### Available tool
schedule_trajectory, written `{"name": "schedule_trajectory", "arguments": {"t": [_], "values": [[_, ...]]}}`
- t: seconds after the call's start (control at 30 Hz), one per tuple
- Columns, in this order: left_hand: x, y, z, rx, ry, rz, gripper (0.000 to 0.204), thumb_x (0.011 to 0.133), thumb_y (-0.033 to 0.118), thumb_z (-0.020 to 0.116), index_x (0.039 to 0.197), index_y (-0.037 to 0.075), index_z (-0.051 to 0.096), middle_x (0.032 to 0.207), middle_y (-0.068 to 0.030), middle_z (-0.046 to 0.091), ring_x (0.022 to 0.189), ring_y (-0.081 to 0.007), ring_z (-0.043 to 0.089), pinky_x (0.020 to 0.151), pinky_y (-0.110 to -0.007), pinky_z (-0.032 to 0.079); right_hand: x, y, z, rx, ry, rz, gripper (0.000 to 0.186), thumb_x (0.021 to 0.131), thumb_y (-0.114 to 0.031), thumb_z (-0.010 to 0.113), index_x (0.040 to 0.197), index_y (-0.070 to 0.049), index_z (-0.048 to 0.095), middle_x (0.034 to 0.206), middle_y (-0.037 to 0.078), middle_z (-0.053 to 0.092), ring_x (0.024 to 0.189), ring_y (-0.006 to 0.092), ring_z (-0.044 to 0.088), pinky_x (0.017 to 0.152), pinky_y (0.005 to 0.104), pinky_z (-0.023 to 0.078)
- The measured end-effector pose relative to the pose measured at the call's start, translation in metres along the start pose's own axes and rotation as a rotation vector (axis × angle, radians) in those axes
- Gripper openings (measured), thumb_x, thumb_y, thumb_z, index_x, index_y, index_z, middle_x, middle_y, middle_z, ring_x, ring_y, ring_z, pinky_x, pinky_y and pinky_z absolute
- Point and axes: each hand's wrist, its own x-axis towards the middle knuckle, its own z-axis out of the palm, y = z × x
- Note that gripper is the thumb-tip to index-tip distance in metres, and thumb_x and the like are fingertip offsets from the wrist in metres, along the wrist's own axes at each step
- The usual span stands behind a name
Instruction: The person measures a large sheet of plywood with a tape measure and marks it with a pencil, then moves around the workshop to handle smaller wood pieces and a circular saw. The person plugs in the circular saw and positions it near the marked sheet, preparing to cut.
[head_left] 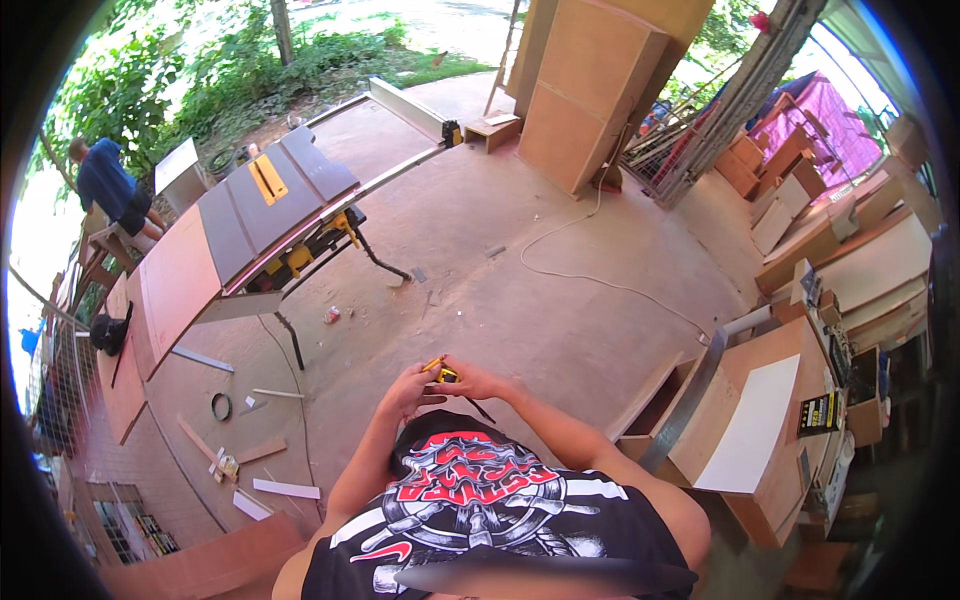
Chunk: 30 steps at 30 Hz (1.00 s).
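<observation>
Both my hands meet in front of my waist. A small yellow and black tape measure [447, 377] sits between them, with the fingers of my right hand [470, 381] closed around it. My left hand [408, 390] is closed just beside it, and a thin yellow-orange stick like a pencil [432, 365] shows at its fingertips. The fingers overlap, so which one carries the stick is hard to see. A dark strap [480, 410] hangs below the right hand.
A table saw [270, 190] with a yellow insert stands at left, with boards extending from it. Wood offcuts [285, 488] lie on the floor below. A pale cord [600, 285] crosses the concrete. A wooden cabinet [735, 440] stands right. Another person [115, 185] bends at far left.
</observation>
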Motion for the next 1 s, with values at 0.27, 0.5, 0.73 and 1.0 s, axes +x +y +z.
{"name": "schedule_trajectory", "arguments": {"t": [0.27, 0.5, 0.73, 1.0], "values": [[0.014, 0.055, -0.035, 0.08, -0.25, -0.108, 0.042, 0.098, 0.037, 0.056, 0.127, 0.007, 0.051, 0.113, -0.0096, 0.064, 0.1, -0.0212, 0.067, 0.087, -0.036, 0.056, 0.019, -0.036, -0.012, 0.064, 0.13, 0.051, 0.055, 0.093, -0.043, 0.062, 0.126, -0.003, 0.046, 0.106, 0.011, 0.059, 0.09, 0.0178, 0.058, 0.075, 0.0316, 0.049], [0.01, 0.069, -0.07, 0.164, -0.294, -0.066, 0.039, 0.099, 0.037, 0.055, 0.122, 0.006, 0.052, 0.114, -0.0101, 0.065, 0.103, -0.0215, 0.067, 0.09, -0.037, 0.054, 0.042, -0.053, 0.007, 0.008, 0.219, 0.142, 0.043, 0.093, -0.039, 0.06, 0.119, -0.007, 0.053, 0.095, 0.01, 0.06, 0.083, 0.0158, 0.058, 0.067, 0.0315, 0.05], [-0.004, 0.074, -0.1, 0.149, -0.224, 0.015, 0.018, 0.095, 0.026, 0.06, 0.107, 0.013, 0.056, 0.102, 0.0022, 0.057, 0.099, -0.0119, 0.057, 0.087, -0.033, 0.05, 0.064, -0.06, 0.017, -0.132, 0.313, -0.037, 0.042, 0.089, -0.038, 0.061, 0.11, -0.001, 0.059, 0.096, 0.022, 0.065, 0.087, 0.0333, 0.064, 0.077, 0.0397, 0.049], [-0.048, 0.091, -0.132, -0.164, -0.13, 0.174, 0.017, 0.096, 0.028, 0.062, 0.102, 0.013, 0.058, 0.09, 0.0034, 0.056, 0.086, -0.0103, 0.059, 0.074, -0.029, 0.05, 0.071, -0.031, 0.01, -0.13, 0.294, -0.185, 0.03, 0.089, -0.026, 0.057, 0.109, -0.003, 0.061, 0.1, 0.019, 0.063, 0.096, 0.0337, 0.061, 0.084, 0.04, 0.048]]}}
